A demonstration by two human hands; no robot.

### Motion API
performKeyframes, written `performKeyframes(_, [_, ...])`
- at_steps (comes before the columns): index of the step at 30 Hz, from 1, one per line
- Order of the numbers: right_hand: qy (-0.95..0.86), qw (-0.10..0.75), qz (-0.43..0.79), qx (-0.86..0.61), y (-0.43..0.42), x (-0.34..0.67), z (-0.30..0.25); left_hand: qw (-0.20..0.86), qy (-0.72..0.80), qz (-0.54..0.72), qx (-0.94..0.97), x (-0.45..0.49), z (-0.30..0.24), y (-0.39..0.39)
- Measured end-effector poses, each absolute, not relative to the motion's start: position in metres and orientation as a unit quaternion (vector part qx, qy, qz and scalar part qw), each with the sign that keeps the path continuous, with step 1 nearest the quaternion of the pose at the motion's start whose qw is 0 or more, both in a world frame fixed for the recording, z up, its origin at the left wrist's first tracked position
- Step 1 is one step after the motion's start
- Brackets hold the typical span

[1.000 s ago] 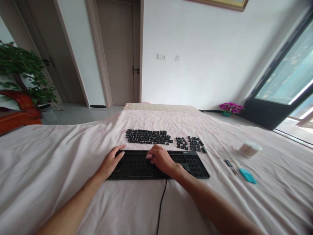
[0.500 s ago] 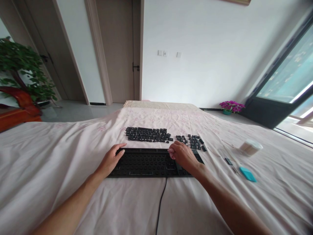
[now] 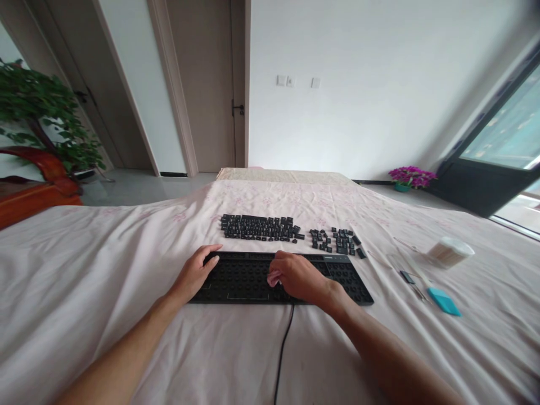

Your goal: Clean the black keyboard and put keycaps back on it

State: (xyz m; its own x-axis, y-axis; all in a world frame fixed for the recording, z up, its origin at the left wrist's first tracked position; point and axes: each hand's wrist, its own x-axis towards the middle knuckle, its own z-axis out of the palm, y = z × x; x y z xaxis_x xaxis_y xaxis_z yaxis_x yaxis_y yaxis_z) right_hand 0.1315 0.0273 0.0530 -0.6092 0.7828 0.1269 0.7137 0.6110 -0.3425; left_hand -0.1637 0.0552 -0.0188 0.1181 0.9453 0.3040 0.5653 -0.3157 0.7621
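Observation:
A black keyboard [image 3: 244,275] with its keycaps off lies across the bed in front of me. My left hand [image 3: 198,273] holds its left end, thumb over the top face and index finger stretched past the rear corner; the other fingers are mostly hidden. In the closed fingers of my right hand [image 3: 297,275] is a crumpled pink cloth [image 3: 274,278], pressed down on the keyboard right of its middle. Loose black keycaps [image 3: 257,228] are laid out in rows behind the keyboard, with a smaller group [image 3: 343,241] to the right.
A black cable [image 3: 284,349] runs from the keyboard toward me. On the right lie a clear tub of cotton swabs [image 3: 450,252], a blue-handled brush [image 3: 444,301] and a small dark tool [image 3: 407,277]. The pale bedsheet [image 3: 202,360] is wrinkled.
My right hand has moved left and toward me over the keyboard with the cloth, uncovering the keyboard's right end. My left hand stays at the left end. The view has shifted slightly.

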Motion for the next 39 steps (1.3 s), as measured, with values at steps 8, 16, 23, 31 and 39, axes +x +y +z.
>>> performKeyframes(8, [-0.835,0.116,0.020,-0.537,0.028,0.146,0.067,0.231,0.532,0.389,0.715,-0.162,-0.017,0.056])
performKeyframes(16, [-0.907,0.172,0.120,-0.365,0.013,0.113,0.039,0.213,0.521,0.384,0.732,-0.163,-0.017,0.057])
performKeyframes(23, [-0.894,0.059,0.109,-0.431,0.014,0.134,0.068,0.209,0.523,0.372,0.738,-0.162,-0.018,0.057])
performKeyframes(31, [-0.794,0.241,0.305,-0.467,0.017,0.120,0.057,0.070,0.517,0.404,0.751,-0.155,-0.006,0.048])
performKeyframes(39, [-0.751,0.283,0.247,-0.542,0.007,0.100,0.037,0.417,0.434,0.384,0.701,-0.094,0.025,0.000])
